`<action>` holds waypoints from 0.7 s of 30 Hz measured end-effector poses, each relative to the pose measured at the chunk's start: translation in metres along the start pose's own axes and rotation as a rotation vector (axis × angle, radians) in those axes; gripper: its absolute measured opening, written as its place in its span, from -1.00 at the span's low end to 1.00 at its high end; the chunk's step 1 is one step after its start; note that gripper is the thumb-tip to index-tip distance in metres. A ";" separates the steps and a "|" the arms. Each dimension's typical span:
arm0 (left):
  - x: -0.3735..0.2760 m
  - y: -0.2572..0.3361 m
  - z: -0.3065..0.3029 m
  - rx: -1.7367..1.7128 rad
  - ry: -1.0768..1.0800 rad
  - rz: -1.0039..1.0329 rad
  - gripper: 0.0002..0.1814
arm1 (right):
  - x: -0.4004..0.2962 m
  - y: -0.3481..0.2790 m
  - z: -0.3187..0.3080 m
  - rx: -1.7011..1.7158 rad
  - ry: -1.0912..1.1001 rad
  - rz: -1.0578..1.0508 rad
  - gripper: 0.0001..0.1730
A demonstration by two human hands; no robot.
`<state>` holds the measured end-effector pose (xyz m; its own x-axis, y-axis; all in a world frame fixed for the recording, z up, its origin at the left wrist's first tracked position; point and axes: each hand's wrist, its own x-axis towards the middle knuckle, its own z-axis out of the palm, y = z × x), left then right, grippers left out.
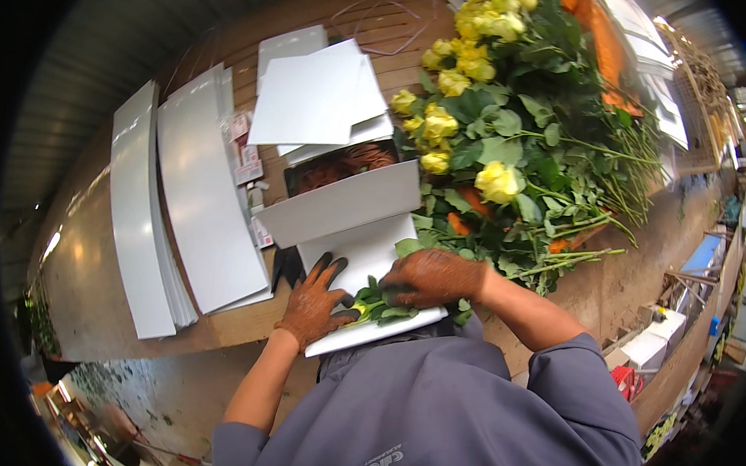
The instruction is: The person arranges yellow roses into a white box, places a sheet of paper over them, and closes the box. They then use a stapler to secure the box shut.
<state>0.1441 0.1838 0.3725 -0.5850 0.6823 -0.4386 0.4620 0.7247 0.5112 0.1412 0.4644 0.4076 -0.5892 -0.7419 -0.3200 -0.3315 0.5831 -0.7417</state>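
Observation:
Brown gloves with dark fingertips cover both my hands. My left hand [317, 303], fingers spread, lies at the left part of a folded white card sheet [352, 254], its thumb and lower fingers by a pale yellow-green rose bloom [360, 310]. The rose's leaves [384, 307] lie on the sheet between my hands. My right hand [431, 278] is curled over the leafy stems at the sheet's right side; its fingertips are partly hidden, so what it grips is unclear. To its upper right, cut yellow roses [498, 182] lie in a large leafy pile.
White card sheets stand in stacks [206, 191] on the wooden table [246, 321] at left. More loose sheets [317, 98] lie beyond an open box [349, 203]. Small printed packets [249, 164] sit between them. Orange material [605, 48] is behind the rose pile.

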 end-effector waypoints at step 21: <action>-0.001 -0.004 0.003 -0.024 -0.006 -0.033 -0.63 | -0.112 -0.018 -0.058 -0.151 0.566 0.366 -0.66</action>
<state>0.1445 0.1804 0.3684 -0.5953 0.6589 -0.4599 0.4265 0.7442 0.5140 0.1705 0.5563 0.4912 -0.9631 -0.2256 -0.1470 -0.1125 0.8332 -0.5414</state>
